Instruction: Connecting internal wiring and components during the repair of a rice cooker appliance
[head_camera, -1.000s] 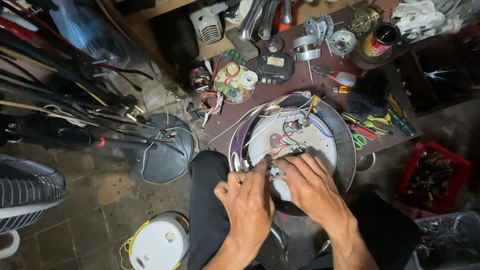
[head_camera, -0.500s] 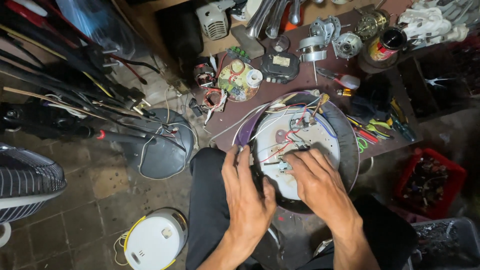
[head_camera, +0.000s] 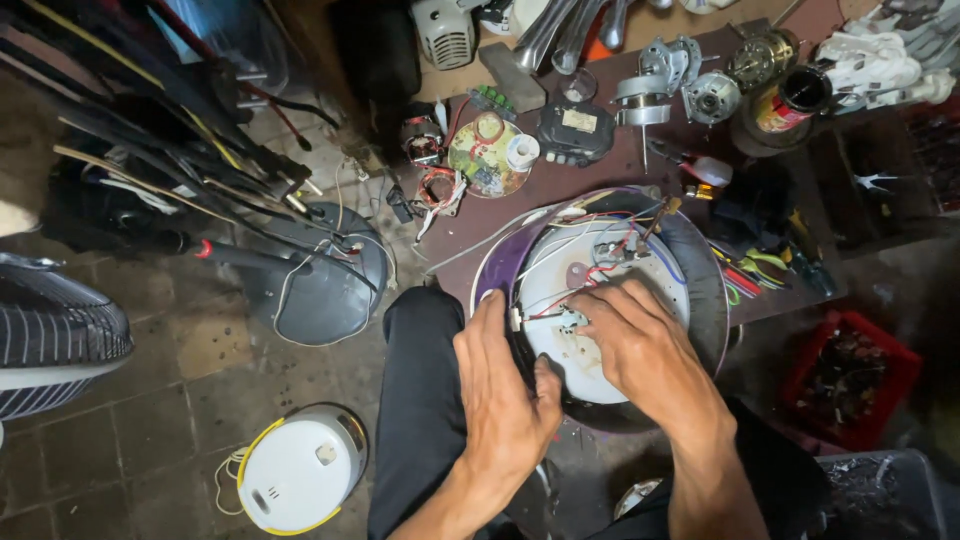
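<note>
Left hand: the left hand (head_camera: 505, 400) lies flat with fingers together along the near left rim of the upturned cooker base (head_camera: 610, 310), thumb hooked inward against its white underside; it pinches nothing.
Right hand: the right hand (head_camera: 650, 350) rests on the white plate of the base, fingers bent and drawn close, their tips at a small connector block (head_camera: 572, 320) where red and white wires meet; whether the tips actually nip a wire I cannot tell.
Cooker base: round, purple-walled with a white inner plate, it sits on the near edge of the table (head_camera: 600, 175), partly over the person's lap in dark trousers (head_camera: 420, 400).
Wiring: a bundle of red, white and blue wires (head_camera: 625, 250) crosses the plate from the far rim toward the fingers.
Floor, near left: a white round appliance with a yellow rim (head_camera: 300, 470) lies on the tiled floor.
Floor, middle left: a grey fan base (head_camera: 320, 290) with a cable, near the dark trousers.
Right side: a red crate (head_camera: 850, 375) of dark scrap stands below the table.
Table, far: a round circuit board (head_camera: 485, 155), a black box-shaped part (head_camera: 575, 130) and a metal motor (head_camera: 712, 97) lie well apart from the hands.
Tools: pliers with coloured handles (head_camera: 750, 270) just beside the base's right rim.
</note>
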